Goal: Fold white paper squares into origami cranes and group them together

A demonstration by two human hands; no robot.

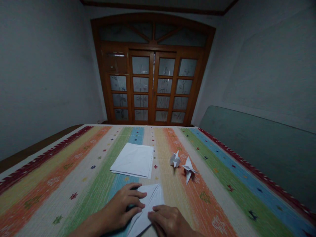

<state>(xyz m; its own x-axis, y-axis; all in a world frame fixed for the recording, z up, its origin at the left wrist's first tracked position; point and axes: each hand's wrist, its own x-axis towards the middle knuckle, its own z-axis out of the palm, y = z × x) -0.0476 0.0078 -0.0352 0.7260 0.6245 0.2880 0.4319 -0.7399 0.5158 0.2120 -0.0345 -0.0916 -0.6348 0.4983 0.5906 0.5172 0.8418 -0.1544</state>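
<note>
Folded white paper in the hands, with the tabletop beyond. Nearest, toward the tabletop's near side, whose edge is out of frame, the right hand [174, 220] has its fingers bent and close together at the right margin of the folded paper [156, 197]; whether it pinches the sheet cannot be told. The left hand [127, 203] is partly open, fingers parted, fingertips resting on the paper's left part without closing round it. The paper lies on the striped tablecloth [86, 194], about midway between the tabletop's left and right edges, a slanting fold line running to its far end. It should prove very light, thin and flexible, stiffer where layers double, easily creased or torn; it is best held flat by fingertips or pinched at its margins. Farther off lies a stack of white sheets [134, 160]; to its right stand 2 folded paper figures [189, 169]. Past the tabletop's far edge are glazed wooden doors [153, 79].
</note>
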